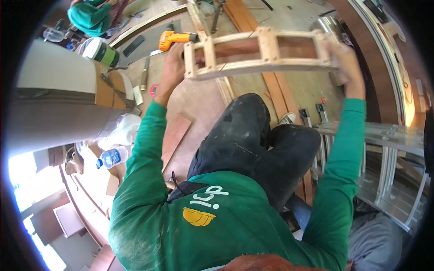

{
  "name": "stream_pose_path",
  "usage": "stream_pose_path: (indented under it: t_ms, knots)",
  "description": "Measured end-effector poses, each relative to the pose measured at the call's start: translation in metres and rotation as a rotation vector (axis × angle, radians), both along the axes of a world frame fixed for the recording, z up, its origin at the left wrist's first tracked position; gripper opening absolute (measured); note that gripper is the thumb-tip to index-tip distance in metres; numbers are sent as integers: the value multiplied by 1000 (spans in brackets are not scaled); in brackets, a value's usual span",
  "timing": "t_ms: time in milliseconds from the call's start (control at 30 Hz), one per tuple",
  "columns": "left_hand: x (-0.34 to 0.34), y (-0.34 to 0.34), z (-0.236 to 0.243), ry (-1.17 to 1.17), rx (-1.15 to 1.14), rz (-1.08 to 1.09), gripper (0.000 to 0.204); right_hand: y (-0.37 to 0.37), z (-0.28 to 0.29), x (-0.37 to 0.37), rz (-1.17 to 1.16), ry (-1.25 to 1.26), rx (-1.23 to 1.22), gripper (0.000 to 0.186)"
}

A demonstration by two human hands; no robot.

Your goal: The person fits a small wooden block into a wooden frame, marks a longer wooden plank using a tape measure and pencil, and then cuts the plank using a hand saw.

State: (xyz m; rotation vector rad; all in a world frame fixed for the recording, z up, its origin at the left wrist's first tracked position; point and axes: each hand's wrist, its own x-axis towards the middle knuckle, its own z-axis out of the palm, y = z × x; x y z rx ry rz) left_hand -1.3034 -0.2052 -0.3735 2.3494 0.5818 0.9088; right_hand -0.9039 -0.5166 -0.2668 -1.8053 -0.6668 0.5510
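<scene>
In front of me, above my bent knees, I hold up a light wooden frame (246, 68), made of two slightly curved rails joined by short crosspieces. My left hand (172, 67) grips its left end, with the fingers partly hidden behind the wood. Around the right end is my right hand (347, 63), smeared a little by motion but closed on the frame. An orange cordless drill (168, 39) lies just beyond my left hand. Close to that wrist is a small red object (154, 89), and a chisel-like tool (144, 77) lies left of it.
Long brown planks (276, 92) run across the floor. A metal ladder (386, 132) stands at right, near two clamps (320, 110). At left are a white-green bucket (97, 50) and a water bottle (113, 156). A person in green (90, 18) is at far left; grey trousers (375, 239) show lower right.
</scene>
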Motion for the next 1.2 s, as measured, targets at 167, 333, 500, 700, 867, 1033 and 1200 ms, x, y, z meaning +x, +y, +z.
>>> stream_pose_path:
  t_ms: [167,333,500,700,867,1033,1200]
  knots:
    - [-103,0,-59,288,-89,203,36,61,-120,-47,203,231,-94,44]
    - [-159,-48,-82,224,-189,333,40,93,-148,-103,312,332,-73,46]
    - [-183,-49,-100,170,-441,448,52,127,-157,-105,384,217,-146,45]
    - [-176,-57,-111,24,-353,401,58,138,-145,-103,445,277,-176,50]
    - [-182,-46,-137,-133,-604,370,63,135,-142,-107,446,142,-231,56]
    - [-178,-55,-143,-159,-598,257,59,104,-133,-113,244,-171,-264,71]
    - [-198,-63,-154,-29,-715,443,33,96,-85,-191,165,-732,-125,37]
